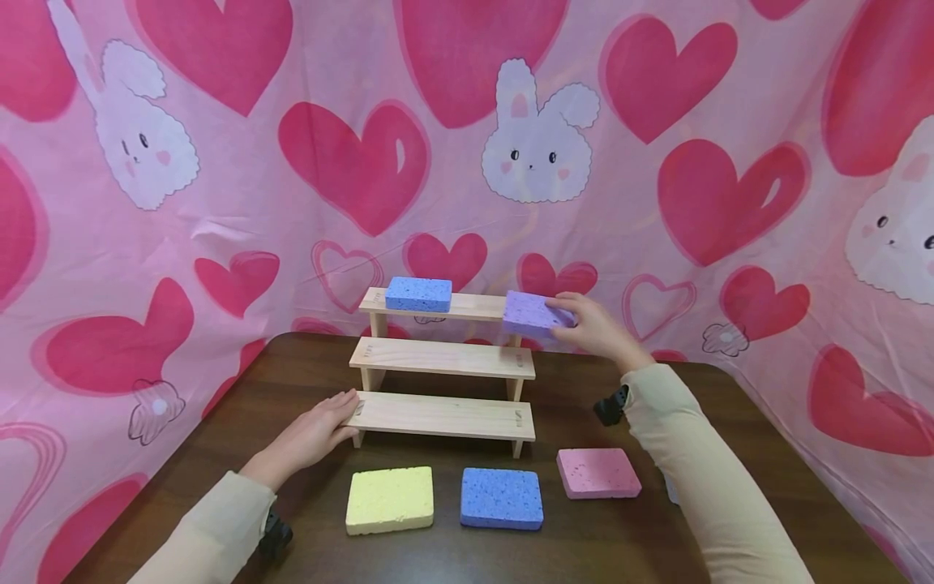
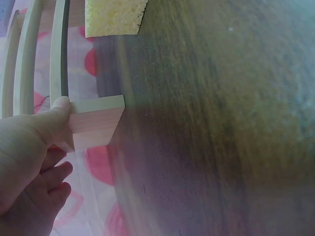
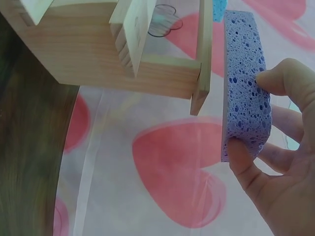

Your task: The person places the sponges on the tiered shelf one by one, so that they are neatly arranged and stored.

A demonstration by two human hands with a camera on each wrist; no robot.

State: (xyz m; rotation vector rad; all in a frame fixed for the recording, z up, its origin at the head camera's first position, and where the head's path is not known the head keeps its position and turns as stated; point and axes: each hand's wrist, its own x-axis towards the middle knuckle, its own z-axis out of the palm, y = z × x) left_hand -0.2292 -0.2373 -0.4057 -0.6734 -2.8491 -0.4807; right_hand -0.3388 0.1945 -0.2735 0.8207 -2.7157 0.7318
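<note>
A purple sponge [image 1: 531,314] is pinched by its right end between the thumb and fingers of my right hand [image 1: 593,324]. It is held at the right end of the top tier; in the right wrist view a narrow gap shows between the sponge [image 3: 244,78] and the board. My left hand [image 1: 315,428] grips the left end of the lowest tier of a three-tier wooden stand [image 1: 445,415]. The left wrist view shows that thumb on the front edge of the stand [image 2: 96,105]. A blue sponge [image 1: 418,294] lies on the top tier's left side.
In front of the stand, a yellow sponge [image 1: 390,500], a second blue sponge [image 1: 501,499] and a pink sponge [image 1: 598,473] lie on the dark wooden table [image 1: 306,535]. A pale object [image 1: 671,488] is partly hidden by the right sleeve. Behind hangs a pink heart-patterned cloth [image 1: 452,178].
</note>
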